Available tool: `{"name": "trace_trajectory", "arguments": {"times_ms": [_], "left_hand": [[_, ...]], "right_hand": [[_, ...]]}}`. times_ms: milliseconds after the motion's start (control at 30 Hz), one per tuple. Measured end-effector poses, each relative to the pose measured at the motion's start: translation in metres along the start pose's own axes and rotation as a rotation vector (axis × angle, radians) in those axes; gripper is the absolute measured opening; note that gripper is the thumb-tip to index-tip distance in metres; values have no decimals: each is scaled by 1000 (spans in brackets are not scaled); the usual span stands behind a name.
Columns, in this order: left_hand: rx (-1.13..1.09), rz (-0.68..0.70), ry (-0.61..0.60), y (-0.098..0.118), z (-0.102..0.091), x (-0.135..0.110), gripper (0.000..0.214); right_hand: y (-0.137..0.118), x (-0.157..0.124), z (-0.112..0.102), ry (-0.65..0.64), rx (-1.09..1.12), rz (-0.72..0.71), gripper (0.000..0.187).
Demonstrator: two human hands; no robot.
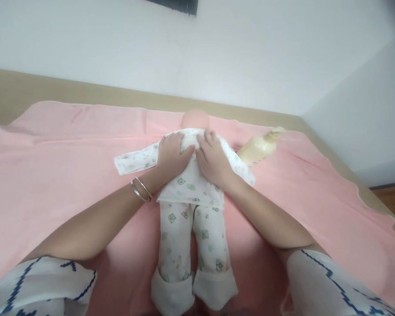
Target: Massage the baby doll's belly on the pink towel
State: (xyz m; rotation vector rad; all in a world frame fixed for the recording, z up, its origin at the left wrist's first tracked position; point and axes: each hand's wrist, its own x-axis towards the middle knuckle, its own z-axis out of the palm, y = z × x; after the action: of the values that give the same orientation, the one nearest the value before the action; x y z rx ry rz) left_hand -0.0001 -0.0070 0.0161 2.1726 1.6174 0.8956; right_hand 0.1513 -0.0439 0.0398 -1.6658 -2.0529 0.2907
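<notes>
A baby doll in a white printed top and matching trousers lies stretched out in front of me, its feet end toward me. Only the smooth crown of the doll's head shows above the collar. On the left of its upper body rests my left hand, laid flat with the thumb spread. My right hand lies on the other side, fingers spread over the cloth. The two thumbs almost meet in the middle. One printed sleeve reaches out to the left. Thick white cuffs cover the doll's feet.
A pink blanket is spread under the doll on a tan surface. Beside the doll's right-hand sleeve lies a pale yellow pump bottle on its side. A white wall stands behind.
</notes>
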Motion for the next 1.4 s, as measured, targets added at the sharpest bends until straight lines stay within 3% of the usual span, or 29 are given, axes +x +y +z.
{"name": "trace_trajectory", "arguments": {"times_ms": [133, 267, 367, 500, 600, 733, 833, 967, 1067, 1267, 1333, 1400], "left_hand": [[-15, 14, 12, -2, 1, 0, 42], [-16, 16, 2, -2, 0, -1, 43], [-11, 9, 1, -2, 0, -1, 43], [-10, 5, -6, -2, 0, 0, 46], [-10, 2, -6, -1, 0, 0, 45], [-8, 7, -2, -1, 0, 0, 45], [-18, 8, 0, -2, 1, 0, 46], [-13, 10, 12, -3, 2, 0, 39], [-9, 16, 12, -3, 2, 1, 37], [-29, 9, 11, -1, 0, 0, 39], [-27, 9, 8, -1, 0, 0, 39], [-12, 10, 2, -1, -1, 0, 42]], "right_hand": [[-4, 0, -5, -67, 8, -5, 57], [-7, -6, -20, 67, 49, -29, 61], [-6, -6, -14, 123, 64, 5, 66], [-3, -1, 3, -13, 13, 55, 64], [-4, 0, -1, -69, 20, 15, 63], [-5, -4, -21, 77, 45, -12, 65], [-2, -5, -20, 158, 25, -14, 64], [2, 0, 1, 7, -16, -48, 60], [1, 2, 4, -66, -19, -49, 59], [-2, -5, -19, 107, 32, -58, 62], [-2, -5, -16, 134, 25, -61, 62], [-3, -5, -8, 82, -10, -79, 61]]}}
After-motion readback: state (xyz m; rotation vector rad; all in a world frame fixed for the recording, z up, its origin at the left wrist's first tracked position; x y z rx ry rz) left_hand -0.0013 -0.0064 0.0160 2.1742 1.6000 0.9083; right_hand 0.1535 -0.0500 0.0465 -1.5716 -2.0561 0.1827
